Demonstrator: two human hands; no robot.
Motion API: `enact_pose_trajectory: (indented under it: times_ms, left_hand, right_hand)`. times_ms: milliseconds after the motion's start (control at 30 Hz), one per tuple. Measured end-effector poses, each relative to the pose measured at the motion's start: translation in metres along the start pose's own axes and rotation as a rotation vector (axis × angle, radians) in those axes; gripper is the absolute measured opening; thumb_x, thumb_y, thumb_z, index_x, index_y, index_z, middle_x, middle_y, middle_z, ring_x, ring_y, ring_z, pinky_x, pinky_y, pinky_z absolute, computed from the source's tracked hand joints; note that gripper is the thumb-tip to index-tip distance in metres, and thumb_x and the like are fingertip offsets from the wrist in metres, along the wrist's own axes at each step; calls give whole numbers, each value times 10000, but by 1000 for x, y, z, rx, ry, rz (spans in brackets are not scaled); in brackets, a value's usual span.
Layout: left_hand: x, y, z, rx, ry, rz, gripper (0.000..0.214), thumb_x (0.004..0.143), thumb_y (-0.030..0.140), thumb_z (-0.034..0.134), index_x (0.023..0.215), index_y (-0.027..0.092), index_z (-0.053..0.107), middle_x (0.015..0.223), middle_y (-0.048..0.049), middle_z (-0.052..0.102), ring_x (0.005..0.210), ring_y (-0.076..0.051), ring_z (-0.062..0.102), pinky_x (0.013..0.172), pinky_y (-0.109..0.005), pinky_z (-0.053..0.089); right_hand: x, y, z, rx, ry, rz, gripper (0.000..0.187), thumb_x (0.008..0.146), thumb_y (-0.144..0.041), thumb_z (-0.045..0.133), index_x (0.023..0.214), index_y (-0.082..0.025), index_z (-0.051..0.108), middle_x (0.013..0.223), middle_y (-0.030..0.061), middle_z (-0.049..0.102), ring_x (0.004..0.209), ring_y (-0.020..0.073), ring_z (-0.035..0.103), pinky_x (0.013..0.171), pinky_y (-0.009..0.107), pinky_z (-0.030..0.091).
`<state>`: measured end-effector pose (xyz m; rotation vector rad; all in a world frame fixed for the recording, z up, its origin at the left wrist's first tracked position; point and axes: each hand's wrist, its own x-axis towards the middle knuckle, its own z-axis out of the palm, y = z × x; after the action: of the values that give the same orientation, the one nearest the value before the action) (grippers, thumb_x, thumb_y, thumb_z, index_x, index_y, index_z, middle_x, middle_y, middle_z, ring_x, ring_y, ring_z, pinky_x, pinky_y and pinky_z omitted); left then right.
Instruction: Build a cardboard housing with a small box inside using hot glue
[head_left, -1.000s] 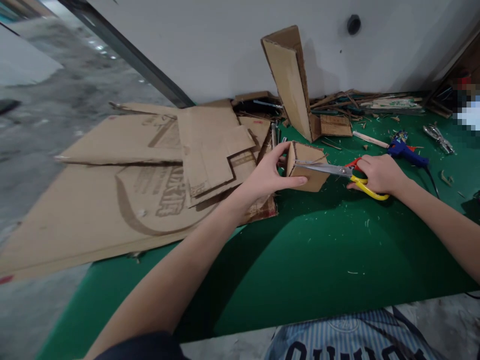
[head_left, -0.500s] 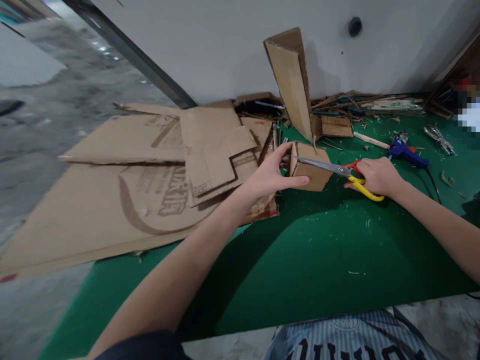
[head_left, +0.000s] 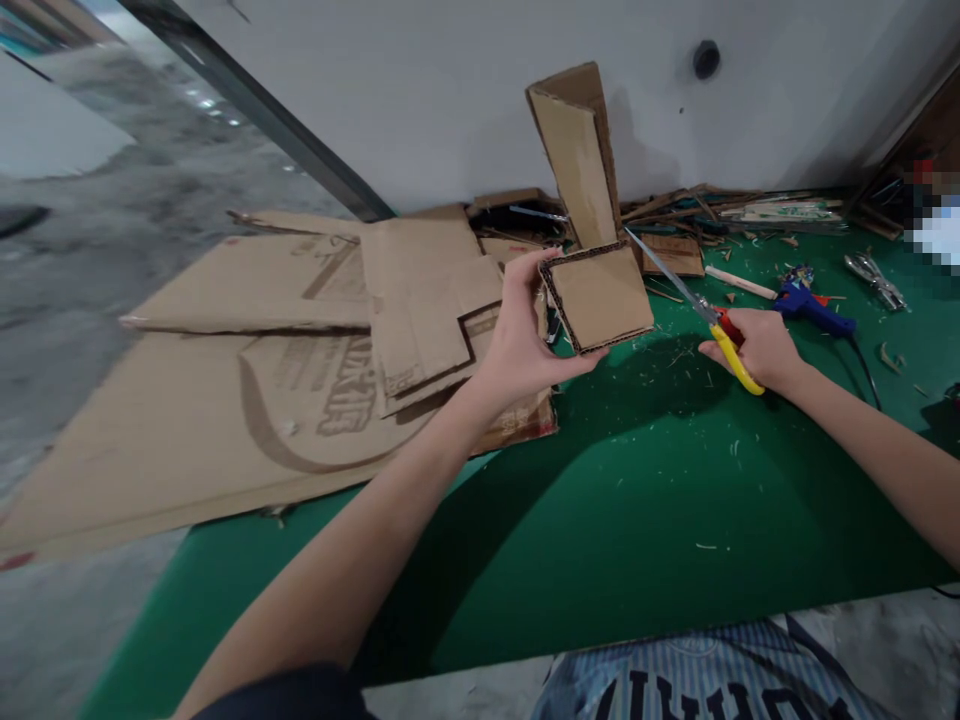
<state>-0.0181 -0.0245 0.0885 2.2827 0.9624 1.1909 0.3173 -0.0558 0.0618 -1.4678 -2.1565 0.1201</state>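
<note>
Head view: green worktop (head_left: 630, 520), near edge crossing the foot of the scene.

Right hand (head_left: 757, 350), right of centre: closed round the handles of scissors (head_left: 703, 307), tip beside the far right corner of the box; contact cannot be told.

Left hand (head_left: 521, 345): thumb and fingers gripping a cardboard box (head_left: 604, 300), seemingly lifted above the worktop's middle. Condition, as judged: walls joined about one square face, corrugated edges exposed; whether trimming is left cannot be told.

Cardboard sheets (head_left: 420, 310): stacked, overhanging the left edge, unattached.

Glue gun (head_left: 814, 305): towards the far right corner, unheld.

Folded cardboard piece (head_left: 577, 160): standing just beyond the box, near the far edge.

Cardboard strips (head_left: 675, 205): heaped along the far edge.

Room for moving: widest from box to near edge, over fine shavings; tight leftward and beyond.
</note>
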Motion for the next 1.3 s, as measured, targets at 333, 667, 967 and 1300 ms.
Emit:
enact_pose_trajectory:
  times_ms: [333,667,967,1300]
  left_hand:
    - [3,-29,-5,-28,29,48,1157,726,753,838,1633,373,228,1646,-146,414,1522,-411,442,1212,-556,461]
    - [6,-24,-13,-133,10,-29,1012,676,785,853,1479,309,463,1494,-131,574,1419,-412,547,1159,-552,506]
    - [6,-21,-13,-93,-43,-97,1056,666,802,842,1508,283,472,1433,-142,619,1280,-396,648,1044,-528,580]
    - [7,-7,-12,-85,-124,-196,1042,687,740,861,1518,228,497,1425,-158,658,1235,-388,680,1009,-510,607]
  right_hand:
    - [1,6,-4,-84,-106,-81,595,809,-825,516,861,-236,455,842,87,575,744,232,518,591,308,245]
    - [3,0,-7,-243,-174,-143,605,866,-778,509,969,-183,549,980,161,621,956,307,550,597,301,241]
    - [4,-4,-9,-332,-210,-145,724,897,-803,479,1034,-113,646,957,189,681,865,301,599,617,318,234]
    - [6,-10,-15,-359,-333,-123,730,901,-814,483,1039,-116,642,976,176,692,792,254,594,586,315,203]
